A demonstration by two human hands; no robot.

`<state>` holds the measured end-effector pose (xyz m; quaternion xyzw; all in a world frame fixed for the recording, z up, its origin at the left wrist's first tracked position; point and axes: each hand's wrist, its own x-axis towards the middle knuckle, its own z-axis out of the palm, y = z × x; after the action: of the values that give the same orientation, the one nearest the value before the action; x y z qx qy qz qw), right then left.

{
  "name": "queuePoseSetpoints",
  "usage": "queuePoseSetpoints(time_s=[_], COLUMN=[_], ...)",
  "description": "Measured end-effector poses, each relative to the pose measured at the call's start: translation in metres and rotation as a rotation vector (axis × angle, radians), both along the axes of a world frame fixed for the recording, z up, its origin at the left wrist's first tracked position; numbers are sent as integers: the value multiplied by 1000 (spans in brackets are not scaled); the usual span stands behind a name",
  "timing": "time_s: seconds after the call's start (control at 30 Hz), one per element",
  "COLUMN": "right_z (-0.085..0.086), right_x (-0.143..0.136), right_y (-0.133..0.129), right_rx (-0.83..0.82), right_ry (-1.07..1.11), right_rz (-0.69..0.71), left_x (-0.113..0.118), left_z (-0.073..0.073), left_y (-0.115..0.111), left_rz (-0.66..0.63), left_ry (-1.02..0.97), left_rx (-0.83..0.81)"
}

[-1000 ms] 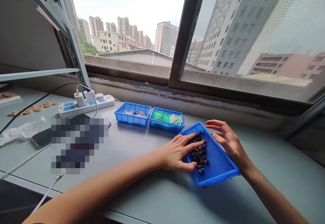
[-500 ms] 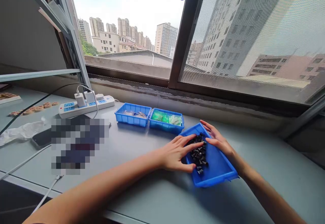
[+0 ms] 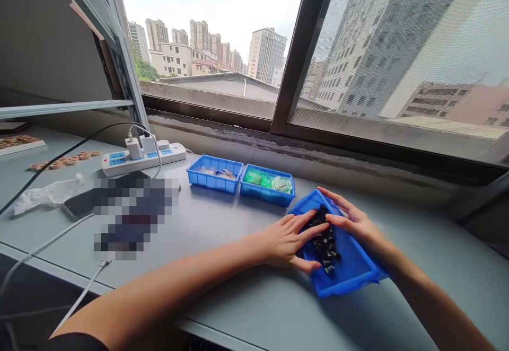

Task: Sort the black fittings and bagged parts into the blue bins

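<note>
A blue plastic tray [image 3: 353,269] is held tilted above the table at the right. Inside it a heap of small black pieces shaped like short bolts [image 3: 328,245] lies toward the left side. My right hand [image 3: 356,224] grips the tray's right wall, with the thumb over the rim and the fingers on the outside. Over the tray's left side stretches my left hand [image 3: 292,239]. Its fingers are spread across the black pieces, and its thumb reaches over the near left rim. Whether the left fingertips pinch any piece is hidden.
Two more blue trays stand near the window: one with small clear bags [image 3: 214,175], one with green and clear packets [image 3: 266,181]. Left are a power strip [image 3: 145,157], cables, a phone [image 3: 79,202], a blurred-out item, a crumpled plastic bag [image 3: 50,194] and small wooden pieces [image 3: 66,161].
The view has shifted slightly, so the surroundings sit further right and mostly a little higher. Both hands keep nearly the same hold around the tray, and the black pieces stay inside it.
</note>
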<state>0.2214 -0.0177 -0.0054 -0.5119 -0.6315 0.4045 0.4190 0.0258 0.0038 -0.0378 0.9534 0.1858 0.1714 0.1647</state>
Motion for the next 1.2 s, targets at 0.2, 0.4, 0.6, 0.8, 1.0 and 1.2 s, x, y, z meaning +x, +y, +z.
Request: queuePoseSetpoints(time_s=[0.2, 0.4, 0.6, 0.8, 1.0, 1.2], right_z=[4, 17, 19, 22, 29, 29], right_x=[-7, -19, -23, -31, -46, -53], right_y=[0, -5, -7, -9, -10, -4], right_rx=[55, -5, 25, 70, 24, 81], right_ry=[-56, -79, -135, -172, -111, -176], right_rz=[-21, -2, -1, -58, -93, -129], left_x=[4, 6, 8, 8, 9, 9], left_z=[-7, -9, -12, -12, -13, -13], left_y=[1, 2, 2, -1, -1, 1], left_rz=[21, 34, 72, 87, 113, 116], left_ry=[-61, -85, -136, -129, -61, -33], left_rx=[23, 21, 70, 112, 54, 77])
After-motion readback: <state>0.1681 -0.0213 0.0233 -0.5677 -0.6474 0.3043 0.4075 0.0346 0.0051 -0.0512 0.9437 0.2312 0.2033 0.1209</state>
